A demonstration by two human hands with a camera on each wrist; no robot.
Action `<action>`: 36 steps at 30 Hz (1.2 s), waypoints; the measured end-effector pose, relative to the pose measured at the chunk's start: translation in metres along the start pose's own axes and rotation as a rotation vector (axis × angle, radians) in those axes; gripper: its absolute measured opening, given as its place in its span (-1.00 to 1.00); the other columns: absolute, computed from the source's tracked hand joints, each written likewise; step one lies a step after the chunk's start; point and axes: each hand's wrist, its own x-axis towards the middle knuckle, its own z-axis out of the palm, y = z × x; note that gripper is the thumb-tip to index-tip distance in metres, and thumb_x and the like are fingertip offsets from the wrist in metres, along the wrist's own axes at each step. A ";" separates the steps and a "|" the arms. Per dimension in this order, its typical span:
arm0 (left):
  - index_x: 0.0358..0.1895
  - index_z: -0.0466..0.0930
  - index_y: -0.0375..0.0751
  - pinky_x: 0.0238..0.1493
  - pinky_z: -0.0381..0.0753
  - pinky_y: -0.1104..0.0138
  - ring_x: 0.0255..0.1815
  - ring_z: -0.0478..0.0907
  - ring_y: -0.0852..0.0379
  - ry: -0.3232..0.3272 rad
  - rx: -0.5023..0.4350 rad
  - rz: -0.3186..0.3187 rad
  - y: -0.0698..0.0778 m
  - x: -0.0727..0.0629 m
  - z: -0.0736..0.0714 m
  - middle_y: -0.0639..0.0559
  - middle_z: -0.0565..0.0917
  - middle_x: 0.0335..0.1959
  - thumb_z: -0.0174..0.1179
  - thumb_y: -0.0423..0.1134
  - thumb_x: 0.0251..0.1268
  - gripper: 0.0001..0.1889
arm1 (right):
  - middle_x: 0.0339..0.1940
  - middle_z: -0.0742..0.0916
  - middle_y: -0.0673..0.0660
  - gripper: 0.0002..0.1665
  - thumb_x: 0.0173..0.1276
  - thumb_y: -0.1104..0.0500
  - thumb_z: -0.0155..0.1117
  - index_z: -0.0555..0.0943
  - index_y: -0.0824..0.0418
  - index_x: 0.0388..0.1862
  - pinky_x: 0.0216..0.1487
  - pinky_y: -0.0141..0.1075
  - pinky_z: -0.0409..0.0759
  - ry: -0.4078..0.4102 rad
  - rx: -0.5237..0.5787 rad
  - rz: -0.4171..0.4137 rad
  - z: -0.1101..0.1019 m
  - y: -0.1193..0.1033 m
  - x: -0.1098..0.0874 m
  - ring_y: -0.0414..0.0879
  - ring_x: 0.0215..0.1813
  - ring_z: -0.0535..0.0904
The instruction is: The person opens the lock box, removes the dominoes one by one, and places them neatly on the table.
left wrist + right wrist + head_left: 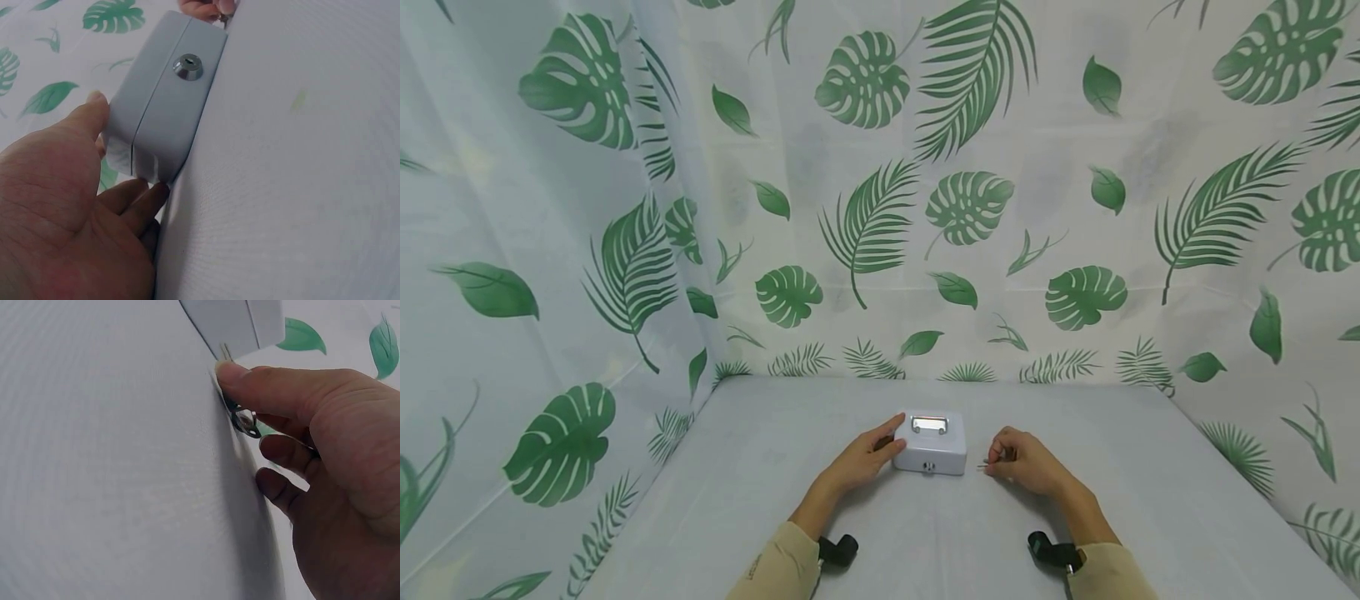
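Observation:
A small white metal cash box [929, 446] stands on the table, with a silver carrying handle [929, 424] on its lid. Its round keyhole lock [188, 66] is on the front face. My left hand [857, 458] rests against the box's left end, thumb on the lid's edge and other fingers along the side. Apart from the box, to its right, my right hand [1028, 462] pinches small keys [226, 352] between thumb and index finger. Their slim blades point toward the box, and a metal ring [245, 425] hangs below the thumb. The fingers partly hide the keys.
Pale cloth covers the table [940, 533]. White curtains [880, 208] printed with green leaves hang behind and at both sides. A black wrist camera mount [838, 551] is at the left wrist, another mount [1051, 551] at the right.

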 end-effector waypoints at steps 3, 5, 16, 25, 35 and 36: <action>0.64 0.21 0.22 0.64 0.25 0.03 0.64 0.27 0.02 -0.002 0.000 0.004 0.000 0.000 0.000 0.17 0.27 0.64 0.04 0.20 0.60 -0.35 | -0.34 0.64 -0.01 -0.84 0.30 0.22 0.52 0.65 0.10 -0.33 -0.30 -0.36 0.45 0.002 -0.003 0.021 0.001 0.000 0.000 -0.16 -0.28 0.48; 0.64 0.21 0.22 0.64 0.25 0.03 0.64 0.26 0.03 -0.004 -0.001 0.006 -0.001 0.000 0.000 0.18 0.27 0.64 0.04 0.20 0.60 -0.35 | -0.38 0.65 -0.01 -0.87 0.33 0.21 0.50 0.66 0.12 -0.31 -0.30 -0.36 0.47 0.004 -0.006 0.035 0.001 -0.001 0.000 -0.14 -0.28 0.50; 0.64 0.21 0.19 0.62 0.27 0.03 0.63 0.28 0.01 -0.003 -0.002 0.007 0.000 0.001 -0.001 0.16 0.28 0.64 0.04 0.20 0.60 -0.35 | -0.39 0.70 -0.04 -0.89 0.28 0.24 0.54 0.74 0.07 -0.30 -0.40 -0.38 0.52 0.078 -0.026 0.055 0.003 -0.002 0.000 -0.16 -0.33 0.51; 0.63 0.23 0.26 0.60 0.33 0.04 0.61 0.32 0.00 -0.003 -0.016 -0.005 -0.002 0.000 -0.001 0.15 0.30 0.63 0.04 0.22 0.59 -0.37 | -0.31 0.79 0.03 -0.85 0.29 0.35 0.45 0.80 0.09 -0.31 -0.31 -0.41 0.59 0.045 -0.043 -0.007 0.000 -0.001 -0.001 -0.20 -0.29 0.56; 0.63 0.23 0.24 0.60 0.33 0.05 0.61 0.32 0.00 -0.003 -0.023 -0.002 -0.002 0.000 -0.001 0.15 0.30 0.63 0.04 0.22 0.59 -0.36 | -0.29 0.80 -0.04 -0.83 0.29 0.35 0.47 0.83 0.08 -0.29 -0.28 -0.40 0.57 0.091 -0.085 0.016 0.002 -0.003 0.000 -0.21 -0.28 0.56; 0.63 0.23 0.24 0.60 0.33 0.05 0.61 0.32 0.00 -0.003 -0.024 -0.001 -0.002 0.000 -0.001 0.15 0.29 0.63 0.04 0.22 0.59 -0.36 | -0.28 0.80 -0.04 -0.84 0.29 0.34 0.47 0.83 0.07 -0.29 -0.27 -0.39 0.58 0.097 -0.088 0.025 0.002 -0.003 0.000 -0.20 -0.27 0.57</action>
